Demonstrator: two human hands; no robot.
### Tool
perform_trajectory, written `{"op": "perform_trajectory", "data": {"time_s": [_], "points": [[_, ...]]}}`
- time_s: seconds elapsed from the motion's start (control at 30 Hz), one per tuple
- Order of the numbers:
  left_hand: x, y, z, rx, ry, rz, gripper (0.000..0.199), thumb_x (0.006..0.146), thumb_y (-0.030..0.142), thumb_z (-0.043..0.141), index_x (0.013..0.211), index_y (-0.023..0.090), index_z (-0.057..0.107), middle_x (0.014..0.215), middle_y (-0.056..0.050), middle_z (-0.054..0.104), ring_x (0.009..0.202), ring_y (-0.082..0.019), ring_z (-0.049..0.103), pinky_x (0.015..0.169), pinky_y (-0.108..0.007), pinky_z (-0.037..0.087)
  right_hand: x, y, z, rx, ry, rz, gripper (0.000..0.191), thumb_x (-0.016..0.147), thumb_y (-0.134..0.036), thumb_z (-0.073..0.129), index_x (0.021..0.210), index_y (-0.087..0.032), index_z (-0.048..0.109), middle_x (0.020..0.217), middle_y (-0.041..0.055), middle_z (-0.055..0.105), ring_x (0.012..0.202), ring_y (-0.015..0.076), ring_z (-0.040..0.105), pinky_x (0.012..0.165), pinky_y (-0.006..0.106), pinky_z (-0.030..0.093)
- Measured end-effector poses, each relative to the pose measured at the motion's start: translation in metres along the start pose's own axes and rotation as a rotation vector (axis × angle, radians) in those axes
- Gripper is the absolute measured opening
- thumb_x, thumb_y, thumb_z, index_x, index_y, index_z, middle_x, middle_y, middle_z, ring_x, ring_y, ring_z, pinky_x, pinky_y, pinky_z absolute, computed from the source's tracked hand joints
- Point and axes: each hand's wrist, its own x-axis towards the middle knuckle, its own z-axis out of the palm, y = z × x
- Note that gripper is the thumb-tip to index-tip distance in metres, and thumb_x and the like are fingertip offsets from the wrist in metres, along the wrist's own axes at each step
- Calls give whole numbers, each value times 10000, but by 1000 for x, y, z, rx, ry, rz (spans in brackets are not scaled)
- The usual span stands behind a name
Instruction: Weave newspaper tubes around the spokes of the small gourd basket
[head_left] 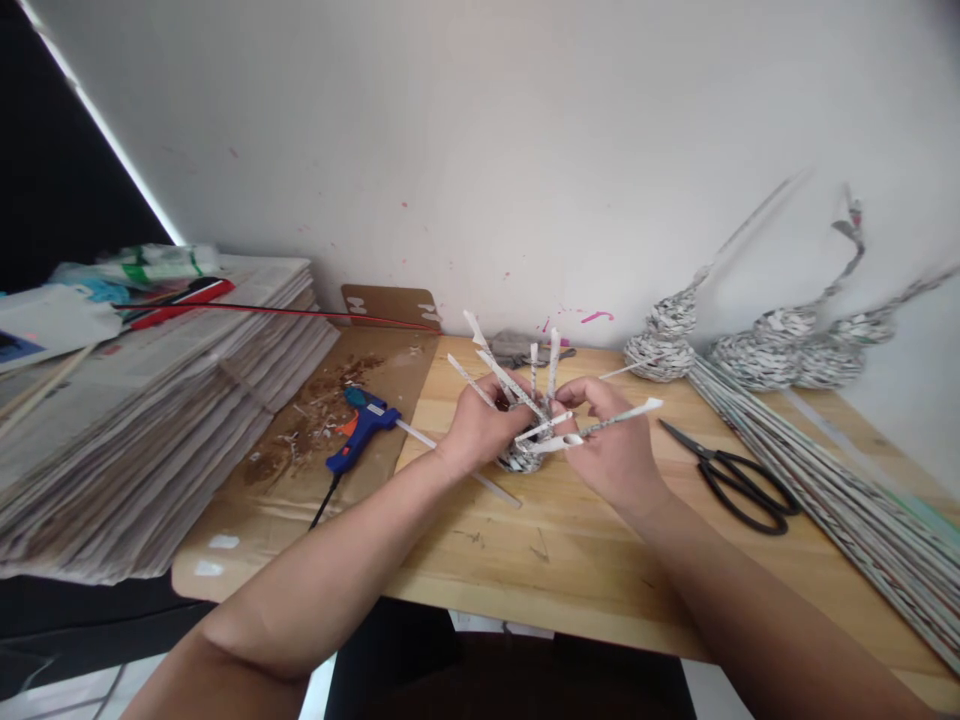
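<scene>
A small woven newspaper basket point(521, 460) stands on the wooden table between my hands, with several rolled paper tubes sticking up and out of it. My left hand point(484, 420) is wrapped round its left side, fingers partly hidden behind the tubes. On the right, my right hand point(607, 440) has its fingers bent among the tubes, thumb and forefinger close together on a paper tube point(619, 368) that runs out to the right. Another tube point(626, 412) with a flared white end crosses in front of that hand.
A blue glue gun point(363, 430) lies on stained cardboard point(300, 480) left of the basket, beside a tall newspaper stack point(150, 400). Black scissors point(739, 478) and a bundle of long paper tubes point(825, 490) lie to the right. Several woven paper pieces point(664, 345) stand by the wall.
</scene>
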Motion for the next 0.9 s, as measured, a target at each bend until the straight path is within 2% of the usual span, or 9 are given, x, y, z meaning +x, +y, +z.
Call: {"op": "perform_trajectory", "data": {"time_s": [0.13, 0.27, 0.4, 0.53, 0.63, 0.7, 0.8, 0.9], "points": [[-2, 1, 2, -1, -6, 12, 174, 617, 141, 731, 746, 153, 615, 695, 8, 654, 625, -114, 583, 626, -236, 474, 2, -3, -2, 133, -62, 164, 68, 849, -274, 617, 825, -212, 632, 759, 11, 681, 687, 168, 627, 648, 298, 483], [-4, 2, 3, 31, -5, 4, 170, 642, 150, 726, 771, 149, 615, 681, 12, 644, 608, -105, 570, 605, -223, 459, 3, -8, -3, 103, -56, 162, 101, 826, -310, 653, 812, -210, 646, 773, 22, 694, 721, 181, 644, 704, 320, 492], [-5, 1, 4, 24, 10, 12, 180, 633, 142, 731, 767, 144, 610, 722, -3, 663, 642, -110, 586, 642, -233, 480, 3, -8, -3, 140, -33, 215, 97, 835, -304, 622, 793, -218, 607, 744, 16, 681, 687, 177, 640, 660, 312, 489], [-4, 2, 5, -16, 3, -24, 233, 622, 199, 767, 763, 149, 588, 731, -2, 672, 643, -113, 603, 655, -247, 503, 3, -4, 1, 347, -16, 355, 152, 809, -315, 660, 743, -224, 559, 693, 8, 682, 628, 170, 638, 581, 288, 483], [-2, 3, 4, -37, 10, -29, 291, 598, 250, 809, 755, 148, 586, 731, -2, 679, 642, -116, 614, 669, -258, 517, 4, -1, 5, 521, 24, 391, 199, 780, -325, 710, 738, -226, 542, 723, 10, 705, 672, 175, 667, 611, 289, 511], [-1, 4, 3, -33, 15, -28, 320, 589, 261, 826, 810, 140, 629, 749, -14, 694, 662, -129, 631, 679, -267, 527, 3, 1, 8, 609, 39, 396, 224, 772, -344, 728, 750, -228, 538, 813, 26, 733, 745, 185, 693, 684, 311, 539], [-1, 6, 1, -23, -11, -74, 440, 613, 264, 825, 1008, 127, 688, 804, -37, 724, 679, -143, 653, 671, -270, 533, 2, 3, 12, 682, 60, 381, 258, 744, -348, 763, 749, -227, 534, 928, 44, 741, 824, 190, 700, 759, 334, 549], [-3, 7, 2, -27, -30, -99, 466, 638, 276, 815, 1063, 115, 711, 822, -52, 738, 670, -141, 655, 652, -260, 527, 2, 6, 14, 714, 89, 379, 255, 716, -308, 784, 754, -221, 548, 885, 28, 726, 798, 176, 683, 764, 330, 537]]}}
